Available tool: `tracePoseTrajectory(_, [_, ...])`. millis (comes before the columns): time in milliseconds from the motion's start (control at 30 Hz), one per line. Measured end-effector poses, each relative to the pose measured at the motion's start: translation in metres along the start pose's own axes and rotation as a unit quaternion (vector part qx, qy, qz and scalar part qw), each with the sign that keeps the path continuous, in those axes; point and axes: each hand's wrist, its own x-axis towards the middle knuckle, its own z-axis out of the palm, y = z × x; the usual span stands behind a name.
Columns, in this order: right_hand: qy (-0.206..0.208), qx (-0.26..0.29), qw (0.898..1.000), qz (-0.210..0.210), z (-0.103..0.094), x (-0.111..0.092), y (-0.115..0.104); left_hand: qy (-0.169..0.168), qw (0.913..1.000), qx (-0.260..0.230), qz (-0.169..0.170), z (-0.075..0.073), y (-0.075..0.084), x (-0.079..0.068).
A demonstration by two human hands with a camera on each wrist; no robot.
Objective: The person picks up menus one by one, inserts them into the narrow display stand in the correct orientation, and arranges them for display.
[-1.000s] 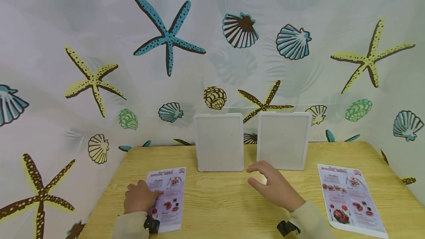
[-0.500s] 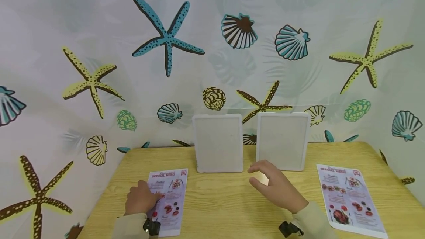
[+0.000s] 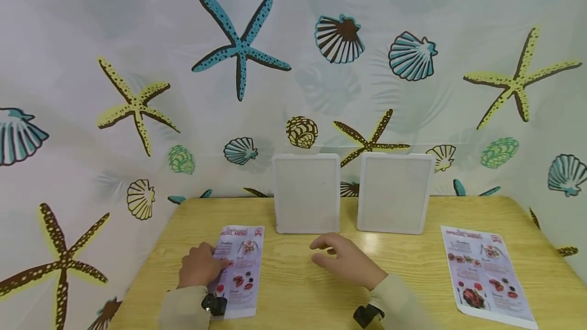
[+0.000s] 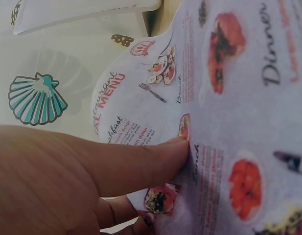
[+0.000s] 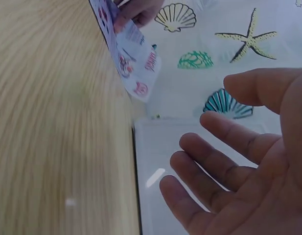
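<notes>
My left hand (image 3: pixel 200 265) pinches the left side of a printed restaurant menu (image 3: pixel 247 274), thumb on its face and fingers behind. In the left wrist view the menu (image 4: pixel 229 122) curves away from the thumb, and its text and food pictures run sideways. From the right wrist view, the sheet (image 5: pixel 136 63) bends up off the wood by the left hand. My right hand (image 3: pixel 345 260) hovers over the middle of the table, fingers relaxed and apart, holding nothing. Its spread fingers (image 5: pixel 190 196) overlap a white board in the right wrist view.
Two white-framed boards, a left one (image 3: pixel 307 193) and a right one (image 3: pixel 395 192), stand upright at the table's back. A second menu (image 3: pixel 487 274) lies flat at the right. A curtain (image 3: pixel 330 85) printed with shells and starfish hangs behind the wooden table (image 3: pixel 293 289).
My right hand has moved left, toward the menu in my left hand. The left hand and its menu have shifted slightly rightward. The head view has turned a little.
</notes>
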Motion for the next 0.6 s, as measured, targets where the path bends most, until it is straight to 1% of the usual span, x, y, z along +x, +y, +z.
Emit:
tracePoseTrajectory(100, [-0.016,0.008,1.000,0.013,0.015,0.015,-0.002,0.006,0.9999,0.001,0.008,-0.001,0.000,0.001])
tracePoseTrajectory(233, [-0.035,0.004,0.999,0.021,0.039,0.033,-0.004,0.019,0.9997,0.006,0.012,-0.003,-0.002,0.001])
tracePoseTrajectory(333, [-0.048,0.000,0.999,0.025,0.054,0.042,-0.005,0.011,0.9998,-0.002,0.015,-0.003,-0.002,0.001])
tracePoseTrajectory(500, [-0.059,-0.006,0.997,0.043,0.064,0.043,-0.007,-0.019,0.9990,-0.033,0.025,0.000,-0.002,0.002])
tracePoseTrajectory(600, [-0.063,0.000,0.997,0.052,0.066,0.039,-0.007,-0.019,0.9982,-0.040,0.039,0.001,-0.003,0.003])
